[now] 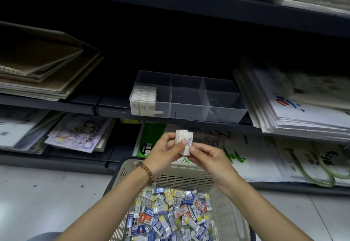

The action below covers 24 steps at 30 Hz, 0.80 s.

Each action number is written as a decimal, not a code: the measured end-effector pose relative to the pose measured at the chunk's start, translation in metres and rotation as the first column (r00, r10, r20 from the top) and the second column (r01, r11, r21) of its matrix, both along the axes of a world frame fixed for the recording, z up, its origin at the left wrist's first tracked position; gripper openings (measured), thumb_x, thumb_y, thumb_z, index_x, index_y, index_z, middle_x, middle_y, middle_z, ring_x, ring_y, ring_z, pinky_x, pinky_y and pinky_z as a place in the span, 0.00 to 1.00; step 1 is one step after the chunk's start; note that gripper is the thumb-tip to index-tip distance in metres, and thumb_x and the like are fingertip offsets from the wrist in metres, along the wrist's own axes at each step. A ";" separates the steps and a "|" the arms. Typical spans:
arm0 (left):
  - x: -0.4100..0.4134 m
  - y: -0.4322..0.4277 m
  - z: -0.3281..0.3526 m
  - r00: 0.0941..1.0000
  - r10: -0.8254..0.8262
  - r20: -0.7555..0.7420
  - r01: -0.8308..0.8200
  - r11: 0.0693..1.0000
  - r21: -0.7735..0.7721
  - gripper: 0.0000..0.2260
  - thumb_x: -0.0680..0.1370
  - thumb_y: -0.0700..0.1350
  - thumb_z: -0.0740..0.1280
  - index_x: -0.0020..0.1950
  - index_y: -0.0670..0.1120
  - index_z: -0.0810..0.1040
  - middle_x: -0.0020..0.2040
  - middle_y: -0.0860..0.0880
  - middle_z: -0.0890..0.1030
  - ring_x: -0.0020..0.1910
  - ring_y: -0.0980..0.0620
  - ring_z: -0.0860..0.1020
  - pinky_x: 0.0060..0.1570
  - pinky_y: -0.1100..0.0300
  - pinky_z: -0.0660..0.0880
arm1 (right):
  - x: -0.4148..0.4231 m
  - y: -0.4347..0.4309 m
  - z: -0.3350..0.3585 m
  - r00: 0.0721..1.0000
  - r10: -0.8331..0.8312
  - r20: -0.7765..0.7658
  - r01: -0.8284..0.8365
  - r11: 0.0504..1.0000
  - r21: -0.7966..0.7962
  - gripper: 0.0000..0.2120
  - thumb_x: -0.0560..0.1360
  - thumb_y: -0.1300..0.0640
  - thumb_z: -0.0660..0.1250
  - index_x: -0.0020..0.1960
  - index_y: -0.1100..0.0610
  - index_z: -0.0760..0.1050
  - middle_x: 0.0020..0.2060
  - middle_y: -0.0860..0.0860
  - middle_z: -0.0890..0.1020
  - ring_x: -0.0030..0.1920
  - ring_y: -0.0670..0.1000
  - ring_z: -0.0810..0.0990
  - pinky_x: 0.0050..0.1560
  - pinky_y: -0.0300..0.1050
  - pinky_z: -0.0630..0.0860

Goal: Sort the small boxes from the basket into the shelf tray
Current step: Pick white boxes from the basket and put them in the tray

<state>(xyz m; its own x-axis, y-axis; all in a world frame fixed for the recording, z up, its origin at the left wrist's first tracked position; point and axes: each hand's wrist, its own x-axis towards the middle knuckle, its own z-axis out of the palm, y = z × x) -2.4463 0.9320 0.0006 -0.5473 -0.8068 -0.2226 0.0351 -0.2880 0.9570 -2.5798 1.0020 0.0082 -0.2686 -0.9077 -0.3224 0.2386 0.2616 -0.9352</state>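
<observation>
Held item: stack of small white boxes (184, 140), several pressed flat together, barcode label facing up; count not legible. Left hand (166, 150) has its fingers curled round the stack's upper end. Right hand (208, 158) pinches the lower end between thumb and forefinger, judged to be squaring the stack so it goes into the tray as one block. Position: above the far rim of the basket, at six o'clock from the tray and apart from it. Clear divided tray (223, 106) sits on the shelf edge at twelve o'clock from the hands. Its left end holds white boxes (144, 97) stood in tight rows, probably to keep like with like. The middle and right compartments show nothing, though clear walls and glare make the back cells hard to read. Cream plastic basket (189, 171) at six o'clock, near end cut off by the frame, holds loose mixed boxes (170, 212) in blue, orange, yellow and white; print too small to read. Beaded bracelet (146, 170) on the left wrist. Brown card sheets (37, 66) at ten o'clock. Printed bags (303, 161) at four o'clock, blurred. Shelf interior behind the tray is dark; contents not discernible.
</observation>
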 end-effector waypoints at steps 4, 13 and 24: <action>0.004 0.003 0.000 0.999 -0.022 0.027 0.024 0.996 -0.083 0.15 0.75 0.46 0.66 0.60 0.45 0.71 0.51 0.49 0.83 0.50 0.54 0.81 0.49 0.63 0.78 | 0.004 0.003 0.000 0.996 0.012 -0.087 -0.013 1.000 -0.013 0.08 0.73 0.58 0.70 0.52 0.54 0.81 0.42 0.51 0.86 0.43 0.47 0.85 0.42 0.33 0.78; 0.011 0.003 0.009 0.995 -0.048 0.086 0.069 0.961 -0.267 0.13 0.77 0.43 0.63 0.62 0.48 0.73 0.54 0.47 0.79 0.51 0.51 0.80 0.49 0.58 0.79 | 0.004 0.001 0.009 0.997 0.031 -0.071 -0.036 0.996 -0.076 0.17 0.74 0.56 0.68 0.62 0.51 0.73 0.42 0.54 0.86 0.41 0.49 0.85 0.39 0.34 0.79; 0.019 0.003 0.012 0.995 0.102 0.002 -0.098 0.959 -0.266 0.21 0.62 0.49 0.75 0.52 0.47 0.77 0.49 0.50 0.82 0.46 0.54 0.82 0.41 0.63 0.79 | 0.005 0.004 0.016 0.986 0.060 -0.158 -0.095 0.970 -0.224 0.18 0.71 0.56 0.69 0.61 0.50 0.77 0.55 0.48 0.82 0.52 0.49 0.83 0.46 0.37 0.79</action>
